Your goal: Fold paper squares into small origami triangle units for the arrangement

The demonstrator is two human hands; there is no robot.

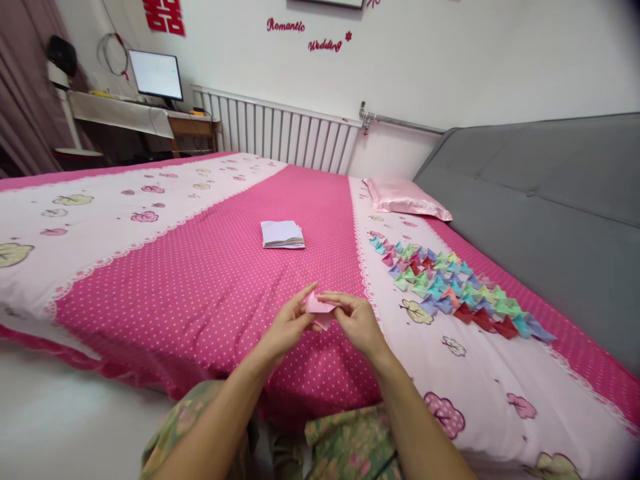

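The left hand (290, 321) and right hand (359, 325) pinch a creased, folded pink paper (320, 305) between their fingertips, low centre of the frame; one corner points downward, its long axis unclear. A flat paper stack (282, 235) lies centrally on dotted pink bedding (200, 287); pointed paper boats (457, 290) crowd the right.

Single head-worn view, set above the wearer's lap (353, 443) at the near edge of the bed (200, 287), facing forward and down across to its far edge and the wall (425, 60) beyond, hands (289, 323) (359, 325) close, low at centre, grey backrest (545, 167) along the right edge.
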